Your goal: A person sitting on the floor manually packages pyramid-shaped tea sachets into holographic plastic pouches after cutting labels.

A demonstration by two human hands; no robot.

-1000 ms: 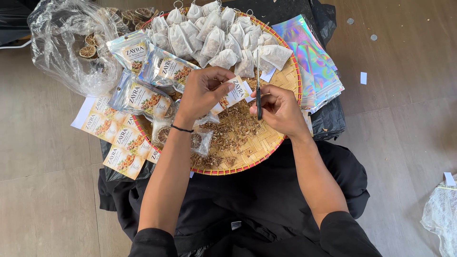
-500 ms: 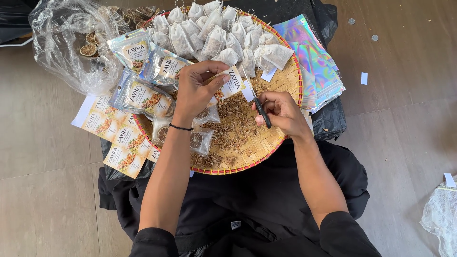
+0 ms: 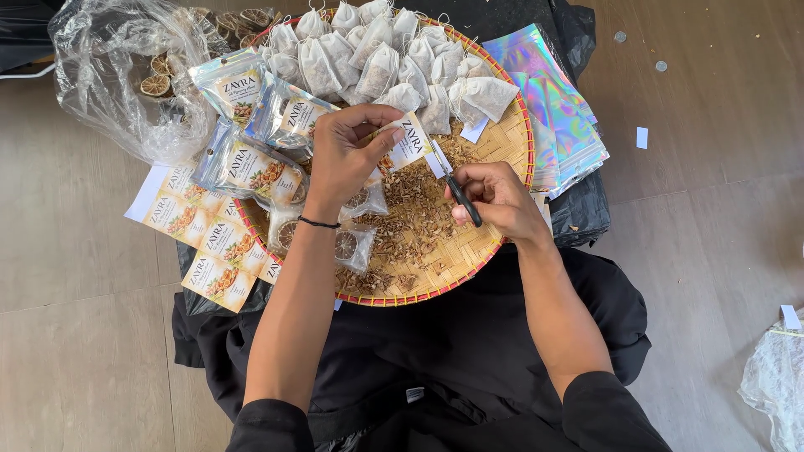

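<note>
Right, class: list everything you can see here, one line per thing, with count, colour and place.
Woven tray: one, tan with red rim, centre.
Small filled mesh bags: many, white, tray's far side.
Loose dried bits: heap, brown, tray middle.
Clear labelled pouches: several, tray's left edge.
Printed labels: a sheet, white and orange, floor left.
Holographic pouches: stack, iridescent, right of tray.
Plastic bag of dried slices: one, clear, upper left.
Scissors: one, black handles, right hand.
Label: one, left hand.
Left hand: holds label.
Right hand: holds scissors.

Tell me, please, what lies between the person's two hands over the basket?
In the head view, a printed label held by the left hand and the scissors in the right hand.
</note>
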